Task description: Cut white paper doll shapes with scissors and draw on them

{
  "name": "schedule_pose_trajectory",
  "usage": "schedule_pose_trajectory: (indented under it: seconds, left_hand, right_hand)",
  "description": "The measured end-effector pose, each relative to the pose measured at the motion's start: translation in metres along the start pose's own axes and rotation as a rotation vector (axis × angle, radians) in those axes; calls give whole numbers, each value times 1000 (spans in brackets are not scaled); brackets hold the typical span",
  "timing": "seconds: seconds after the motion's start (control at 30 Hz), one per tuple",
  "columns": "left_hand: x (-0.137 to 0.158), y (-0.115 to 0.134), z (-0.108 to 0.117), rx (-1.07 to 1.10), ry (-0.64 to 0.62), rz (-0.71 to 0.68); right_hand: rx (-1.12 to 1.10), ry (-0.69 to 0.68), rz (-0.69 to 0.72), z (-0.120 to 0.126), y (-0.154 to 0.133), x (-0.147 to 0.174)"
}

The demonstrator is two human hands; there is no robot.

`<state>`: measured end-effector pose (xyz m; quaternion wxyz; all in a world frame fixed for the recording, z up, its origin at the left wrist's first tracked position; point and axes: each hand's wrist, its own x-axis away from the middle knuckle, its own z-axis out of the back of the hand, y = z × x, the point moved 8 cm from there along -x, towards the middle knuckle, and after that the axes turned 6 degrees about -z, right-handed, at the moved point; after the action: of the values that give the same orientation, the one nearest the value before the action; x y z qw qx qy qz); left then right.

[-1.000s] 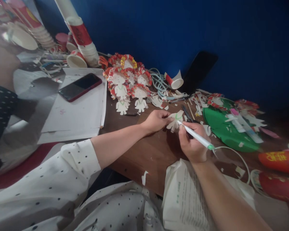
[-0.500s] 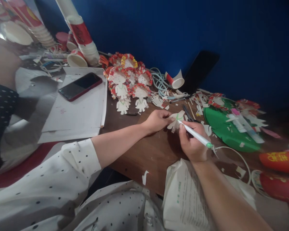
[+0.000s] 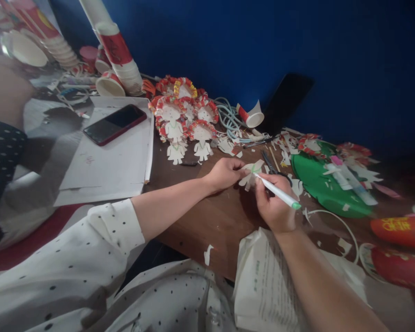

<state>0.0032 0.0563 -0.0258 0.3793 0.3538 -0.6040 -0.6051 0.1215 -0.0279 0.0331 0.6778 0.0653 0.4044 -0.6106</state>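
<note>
Between thumb and fingers, my left hand (image 3: 226, 175) pinches a white paper doll cutout (image 3: 248, 180) just above the brown table (image 3: 200, 216). Green lines mark the cutout's neck area. My right hand (image 3: 276, 203) is closed around a white marker pen (image 3: 278, 191) with a green end, its tip at the cutout's surface. Behind my hands lie several finished-looking paper dolls (image 3: 174, 131) with red frilled rims, some bearing green neck lines. A pair of scissors (image 3: 270, 162) lies just beyond my right hand, partly hidden.
A phone (image 3: 115, 124) rests on a white box (image 3: 103, 170) at left. Stacked paper cups (image 3: 122, 60) lean behind it. On the right are a green disc (image 3: 318, 184), paper scraps and red cups (image 3: 390, 265). A tissue pack (image 3: 263, 281) sits in front; another person's arm (image 3: 7, 92) is far left.
The marker's tip has shifted slightly left and down over the cutout, and its green end has dipped a little left with my right hand. My left hand barely moves.
</note>
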Motion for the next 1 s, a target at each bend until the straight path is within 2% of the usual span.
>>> schedule_pose_trajectory:
  seconds: [0.17, 0.3, 0.53, 1.0]
  left_hand:
    - [0, 2, 0, -13, -20, -25]
    - [1, 0, 0, -16, -42, 15]
    - [1, -1, -2, -6, -58, 79]
    - [1, 0, -5, 7, -76, 96]
  right_hand:
    - [-9, 36, -22, 5, 0, 0]
    - [-20, 91, -8, 14, -3, 2]
    - [-28, 68, -16, 11, -3, 2]
    - [37, 57, -18, 6, -1, 3]
